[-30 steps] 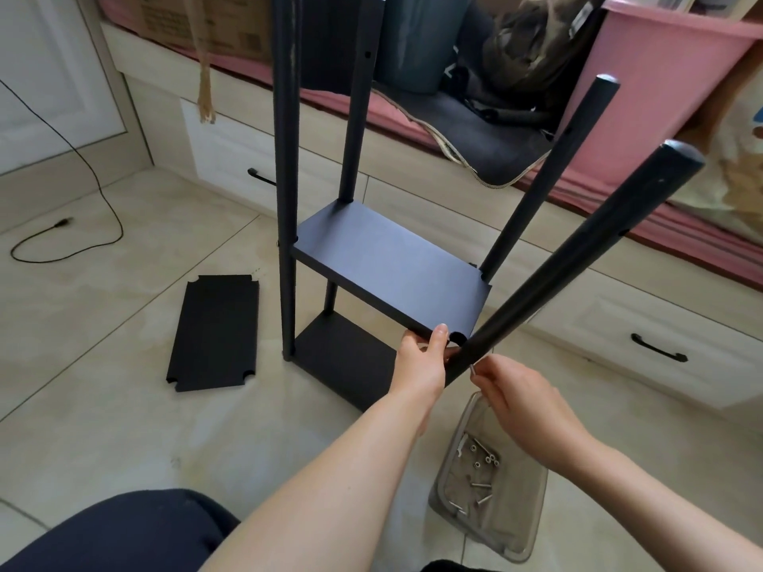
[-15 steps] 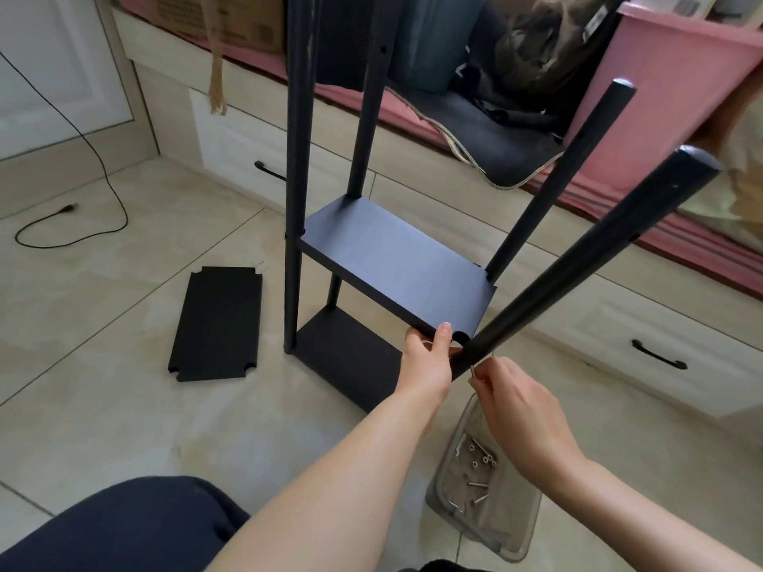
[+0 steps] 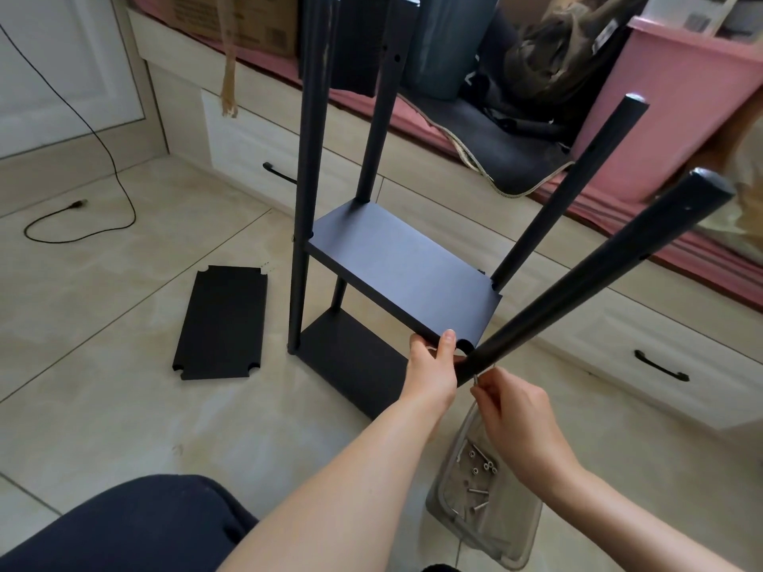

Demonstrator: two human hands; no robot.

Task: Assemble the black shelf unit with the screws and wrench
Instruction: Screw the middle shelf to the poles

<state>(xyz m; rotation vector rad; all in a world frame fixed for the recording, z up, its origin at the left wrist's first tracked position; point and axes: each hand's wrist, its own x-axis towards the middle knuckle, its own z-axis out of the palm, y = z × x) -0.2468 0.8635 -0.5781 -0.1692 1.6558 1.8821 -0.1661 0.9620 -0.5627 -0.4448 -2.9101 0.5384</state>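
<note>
Clear plastic tray (image 3: 518,534) lies nearest me on the tiled floor (image 3: 103,406), low right, with loose screws (image 3: 479,480) in it. Just above it I see the right hand (image 3: 516,419); its grip is closed, fingertips pinching a thin silver metal piece (image 3: 475,379) held against the lower end of the slanted black pole (image 3: 598,274). I cannot tell whether that piece is a screw or the wrench. The left hand (image 3: 433,365) grips the near corner of the middle shelf board (image 3: 400,278), thumb on top beside the corner notch, fingers curled beneath. The black shelf unit (image 3: 355,249) stands on the floor: a bottom board (image 3: 351,357) resting on the tiles, the middle board above it, two poles upright at the left and two leaning out to the right. A spare black board (image 3: 221,322) with notched corners lies flat on the floor left of the unit, apart from it. Further left, a black cable (image 3: 115,179) trails across the tiles. Behind, white drawers (image 3: 660,344) with dark handles sit under a bench carrying a pink bin (image 3: 669,105), a cardboard box (image 3: 239,18) and dark fabric.
</note>
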